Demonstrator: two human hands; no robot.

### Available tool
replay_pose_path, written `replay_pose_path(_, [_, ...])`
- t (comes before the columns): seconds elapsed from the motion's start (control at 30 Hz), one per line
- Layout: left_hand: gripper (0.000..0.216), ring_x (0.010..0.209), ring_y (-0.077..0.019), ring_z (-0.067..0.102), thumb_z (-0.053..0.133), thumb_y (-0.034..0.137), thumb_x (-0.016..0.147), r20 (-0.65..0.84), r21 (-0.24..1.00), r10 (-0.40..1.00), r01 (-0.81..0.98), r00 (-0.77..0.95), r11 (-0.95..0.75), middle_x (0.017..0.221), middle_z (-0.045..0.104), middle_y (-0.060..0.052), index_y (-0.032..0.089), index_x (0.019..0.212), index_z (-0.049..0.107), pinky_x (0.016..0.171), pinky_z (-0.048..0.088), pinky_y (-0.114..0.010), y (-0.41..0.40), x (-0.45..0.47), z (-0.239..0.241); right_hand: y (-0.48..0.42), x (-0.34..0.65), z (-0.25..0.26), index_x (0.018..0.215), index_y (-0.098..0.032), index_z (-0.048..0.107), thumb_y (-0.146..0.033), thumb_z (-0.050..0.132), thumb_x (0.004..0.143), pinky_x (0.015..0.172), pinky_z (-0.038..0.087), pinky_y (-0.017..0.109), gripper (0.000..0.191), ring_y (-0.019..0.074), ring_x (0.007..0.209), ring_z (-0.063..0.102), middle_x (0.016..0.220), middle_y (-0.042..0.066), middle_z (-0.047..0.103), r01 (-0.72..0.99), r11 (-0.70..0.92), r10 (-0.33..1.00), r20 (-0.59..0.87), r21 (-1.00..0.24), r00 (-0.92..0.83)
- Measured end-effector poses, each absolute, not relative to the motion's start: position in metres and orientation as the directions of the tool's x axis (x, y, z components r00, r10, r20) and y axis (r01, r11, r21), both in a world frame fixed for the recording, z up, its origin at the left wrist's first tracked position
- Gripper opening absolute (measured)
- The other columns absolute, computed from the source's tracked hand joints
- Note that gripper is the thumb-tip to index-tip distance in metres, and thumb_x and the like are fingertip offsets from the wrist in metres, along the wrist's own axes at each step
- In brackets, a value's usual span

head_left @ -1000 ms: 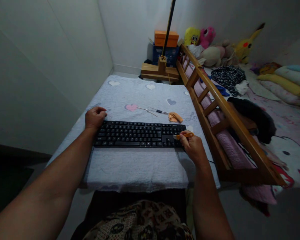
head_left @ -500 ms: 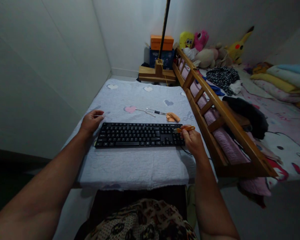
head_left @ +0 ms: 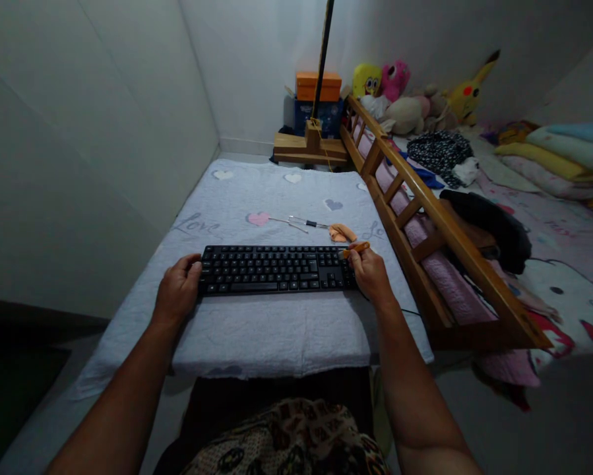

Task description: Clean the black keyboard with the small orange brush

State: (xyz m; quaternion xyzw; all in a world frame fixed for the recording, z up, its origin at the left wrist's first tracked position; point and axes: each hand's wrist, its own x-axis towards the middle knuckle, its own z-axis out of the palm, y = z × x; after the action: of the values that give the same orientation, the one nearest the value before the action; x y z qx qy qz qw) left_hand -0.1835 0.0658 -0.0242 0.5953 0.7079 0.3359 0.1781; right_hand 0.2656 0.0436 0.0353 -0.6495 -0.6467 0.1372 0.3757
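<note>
Two bare hands at a computer keyboard, head view. The black keyboard (head_left: 266, 270) lies flat and crosswise on the tabletop (head_left: 256, 333), which is draped in a pale cloth patterned with hearts. The left hand (head_left: 179, 287) is set against the keyboard's left end; whether its grip closes around the edge cannot be told, as the fingers are partly hidden. The right hand (head_left: 373, 272) is at the opposite end, its grip pinching an orange-handled brush (head_left: 360, 247) whose pale tip points left over the upper keys of the number pad. Beyond the keyboard lie a slender two-pronged metal tool (head_left: 311, 223) with a dark sleeve and, at its right end, a crumpled orange rag (head_left: 342, 232). A dark cable (head_left: 409, 312) runs to the right of the right forearm. Along the right side stands a wooden bed rail (head_left: 437, 211).
</note>
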Motion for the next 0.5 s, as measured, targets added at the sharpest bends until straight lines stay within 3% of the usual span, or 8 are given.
replay_pose_path(0.27, [0.043, 0.123, -0.0364, 0.067, 0.048, 0.052, 0.095, 0.156, 0.641, 0.964, 0.765, -0.213, 0.066, 0.121, 0.078, -0.008, 0.03, 0.123, 0.074, 0.111, 0.053, -0.051, 0.064, -0.178, -0.02, 0.024, 0.269, 0.039, 0.099, -0.022, 0.07, -0.042, 0.044, 0.102, 0.071, 0.054, 0.035, 0.034, 0.0258, 0.073, 0.071, 0.079, 0.008, 0.074, 0.755, 0.099, 0.968, 0.238, -0.648, 0.077])
replay_pose_path(0.5, [0.046, 0.125, -0.0369, 0.067, 0.046, 0.054, 0.097, 0.162, 0.625, 0.966, 0.779, -0.2, 0.056, 0.124, 0.077, -0.009, 0.03, 0.126, 0.072, 0.112, 0.052, -0.052, 0.064, -0.18, -0.024, 0.002, 0.274, 0.055, 0.09, -0.022, 0.069, -0.045, 0.045, 0.1, 0.064, 0.049, 0.033, 0.034, 0.0231, 0.064, 0.067, 0.064, 0.003, 0.067, 0.698, 0.065, 0.985, 0.158, -0.714, 0.071])
